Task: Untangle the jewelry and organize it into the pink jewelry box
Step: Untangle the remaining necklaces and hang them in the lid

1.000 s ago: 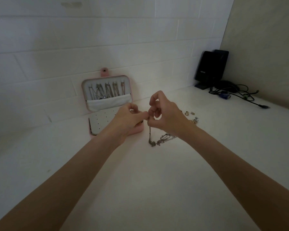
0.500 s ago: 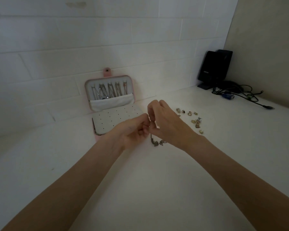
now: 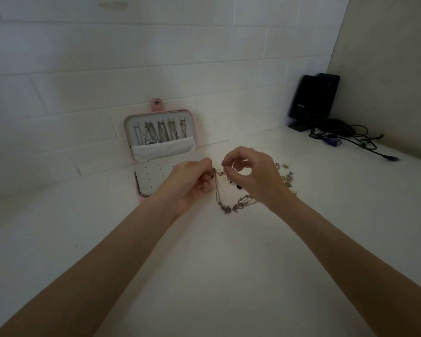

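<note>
Pinching a tangled silver necklace (image 3: 223, 190) between both hands, we are holding its top just above the white counter (image 3: 204, 276): our left hand (image 3: 190, 183) is gripping one strand with curled fingers, our right hand (image 3: 255, 176) is nipping the chain between thumb and forefinger. Its lower end is trailing on the counter. The pink jewelry box (image 3: 159, 142) is standing open against the tiled wall (image 3: 156, 57), just behind our left hand, chains hanging in its lid. Small earrings (image 3: 287, 177) are lying beside our right hand.

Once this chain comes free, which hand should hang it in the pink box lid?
Left, probably. The left hand already pinches the thin silver chain and sits right in front of the open pink jewelry box; the right hand is farther over, by the small loose earrings.
</note>
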